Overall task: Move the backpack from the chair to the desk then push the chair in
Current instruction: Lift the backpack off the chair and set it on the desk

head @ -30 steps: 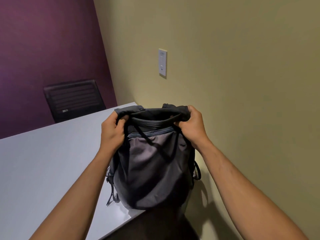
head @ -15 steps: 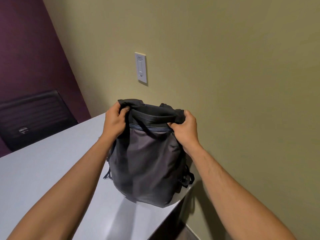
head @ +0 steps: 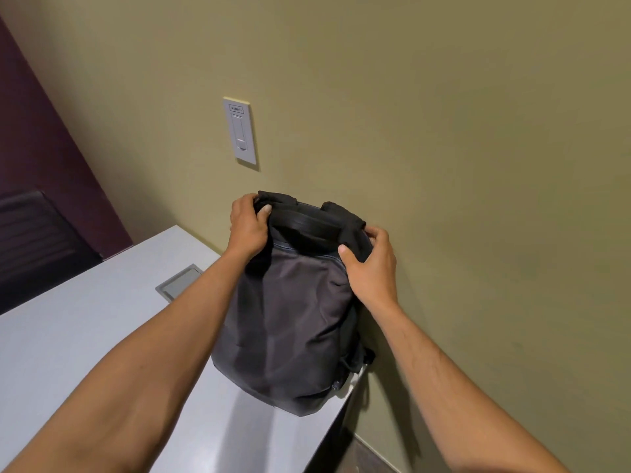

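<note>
A dark grey backpack (head: 290, 322) stands upright on the right end of the pale grey desk (head: 85, 336), close against the olive wall. My left hand (head: 247, 228) grips the top left corner of the bag. My right hand (head: 370, 268) holds the top right corner, thumb on the front, fingers loosely curled behind. The chair the bag came from is out of view.
A black chair (head: 30, 247) stands behind the desk's far side at the left, against a dark purple wall. A grey cable hatch (head: 179, 281) is set in the desk top. A white wall switch (head: 240, 131) hangs above the bag. The desk's right edge runs beside the wall.
The backpack has moved farther onto the desk and toward the wall and now rests on the surface. My view has swung left to right and closer. My right hand's grip has loosened.
</note>
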The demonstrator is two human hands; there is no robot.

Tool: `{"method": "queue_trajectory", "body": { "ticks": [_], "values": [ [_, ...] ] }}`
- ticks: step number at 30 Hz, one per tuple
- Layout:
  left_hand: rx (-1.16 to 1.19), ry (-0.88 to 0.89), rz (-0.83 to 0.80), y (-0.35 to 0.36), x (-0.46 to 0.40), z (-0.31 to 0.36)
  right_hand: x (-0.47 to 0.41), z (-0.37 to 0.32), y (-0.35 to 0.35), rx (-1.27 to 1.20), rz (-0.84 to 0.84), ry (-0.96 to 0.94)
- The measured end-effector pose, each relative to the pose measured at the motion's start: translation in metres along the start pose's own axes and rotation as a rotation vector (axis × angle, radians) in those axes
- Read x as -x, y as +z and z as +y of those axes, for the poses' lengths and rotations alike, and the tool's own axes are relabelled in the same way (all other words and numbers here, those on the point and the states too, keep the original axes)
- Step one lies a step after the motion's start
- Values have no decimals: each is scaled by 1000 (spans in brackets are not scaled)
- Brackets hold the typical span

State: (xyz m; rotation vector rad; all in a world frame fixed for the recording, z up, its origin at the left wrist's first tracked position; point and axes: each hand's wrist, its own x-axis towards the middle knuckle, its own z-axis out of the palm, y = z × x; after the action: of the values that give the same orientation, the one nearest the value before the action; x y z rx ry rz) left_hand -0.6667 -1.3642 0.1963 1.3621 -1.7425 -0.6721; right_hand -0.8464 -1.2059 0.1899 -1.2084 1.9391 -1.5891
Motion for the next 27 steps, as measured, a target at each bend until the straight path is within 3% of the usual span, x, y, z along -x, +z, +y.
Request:
{"method": "queue_trajectory", "body": {
  "ticks": [5, 10, 14, 18, 24, 27],
  "values": [
    [-107, -34, -205, 12, 1, -9, 13, 12, 5, 136, 1, -116],
    [-89, -40, -298, 9, 16, -23, 28, 19, 13, 385, 60, -283],
    [-87, -34, -229, 0, 44, -34, 39, 24, 18, 589, 64, -523],
    [-134, -74, -167, -6, 81, -52, 50, 31, 26, 590, -66, -760],
    [-160, -206, -125, -20, 144, -70, 65, 42, 41, 590, -322, -779],
    [-179, -256, -20, -28, 180, -67, 73, 47, 50, 613, -426, -793]
  ]
}}
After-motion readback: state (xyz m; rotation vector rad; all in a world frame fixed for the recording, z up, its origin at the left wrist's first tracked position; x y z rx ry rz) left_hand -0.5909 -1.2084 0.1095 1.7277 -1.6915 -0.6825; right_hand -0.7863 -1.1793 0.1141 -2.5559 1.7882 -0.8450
